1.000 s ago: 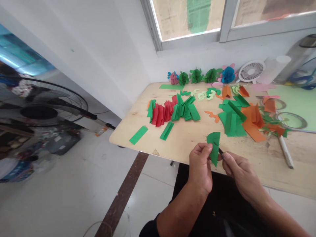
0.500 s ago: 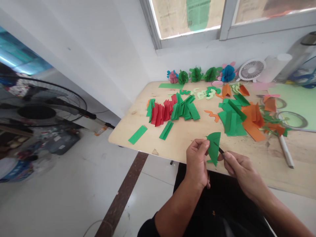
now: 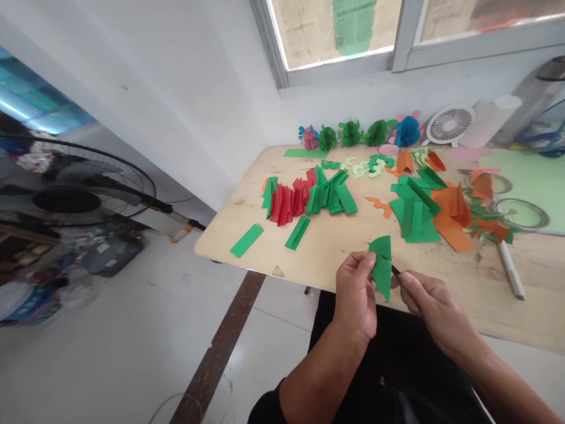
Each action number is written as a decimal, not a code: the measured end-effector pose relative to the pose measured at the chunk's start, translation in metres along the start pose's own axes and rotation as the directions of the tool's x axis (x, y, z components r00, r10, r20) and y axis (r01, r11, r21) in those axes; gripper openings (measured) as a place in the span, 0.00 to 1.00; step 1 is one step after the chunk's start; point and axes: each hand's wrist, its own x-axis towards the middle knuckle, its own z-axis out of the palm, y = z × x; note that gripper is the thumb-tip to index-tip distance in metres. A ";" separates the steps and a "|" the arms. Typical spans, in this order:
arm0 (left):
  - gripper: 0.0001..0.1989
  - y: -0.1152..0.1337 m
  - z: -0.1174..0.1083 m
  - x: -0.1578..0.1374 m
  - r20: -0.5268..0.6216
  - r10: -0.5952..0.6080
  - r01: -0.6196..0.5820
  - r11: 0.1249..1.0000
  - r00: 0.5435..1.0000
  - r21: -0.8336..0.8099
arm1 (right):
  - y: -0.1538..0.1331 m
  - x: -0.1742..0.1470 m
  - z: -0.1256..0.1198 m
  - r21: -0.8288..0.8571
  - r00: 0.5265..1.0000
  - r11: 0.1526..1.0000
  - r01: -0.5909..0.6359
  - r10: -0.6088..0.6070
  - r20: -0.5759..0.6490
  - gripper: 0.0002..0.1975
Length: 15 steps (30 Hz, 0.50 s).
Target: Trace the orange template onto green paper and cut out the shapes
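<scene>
Left hand (image 3: 355, 290) pinches green paper (image 3: 381, 267) over worktop (image 3: 326, 244) edge. Right hand (image 3: 430, 306) grip closed on thin dark tool (image 3: 395, 270) touching paper. Risk: paper tears or slips if pinch loosens.

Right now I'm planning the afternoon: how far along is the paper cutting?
Done: finished paper balls line the wall. In hand: the left hand holds a folded green piece while the right hand works a dark tool at its edge. Left: folded red and green strips and a green-orange pile lie uncut.
</scene>
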 end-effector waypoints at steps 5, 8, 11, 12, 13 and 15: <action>0.13 0.000 0.001 -0.004 0.007 0.011 -0.011 1.000 1.000 -0.015 | -0.002 -0.002 -0.001 -0.041 1.000 0.999 0.008 -0.008 -0.012 0.28; 0.12 -0.002 0.000 -0.005 0.014 0.024 -0.023 0.999 1.000 -0.030 | -0.003 -0.002 0.000 -0.060 1.000 0.998 0.017 -0.018 -0.021 0.28; 0.12 -0.002 0.000 -0.006 0.019 0.022 -0.022 0.999 1.000 -0.047 | -0.004 -0.002 0.000 -0.079 0.999 0.997 0.022 -0.025 -0.034 0.28; 0.12 -0.002 0.000 -0.006 0.018 0.019 -0.018 0.999 1.000 -0.050 | -0.004 -0.002 0.000 -0.084 0.999 0.996 0.021 -0.024 -0.038 0.28; 0.12 -0.002 0.000 -0.007 0.015 0.015 -0.014 0.999 1.000 -0.051 | -0.004 -0.002 0.000 -0.088 0.999 0.996 0.019 -0.022 -0.037 0.28; 0.12 -0.001 0.001 -0.009 0.010 0.013 -0.013 0.999 1.000 -0.051 | -0.003 -0.003 -0.001 -0.089 0.999 0.996 0.017 -0.020 -0.034 0.28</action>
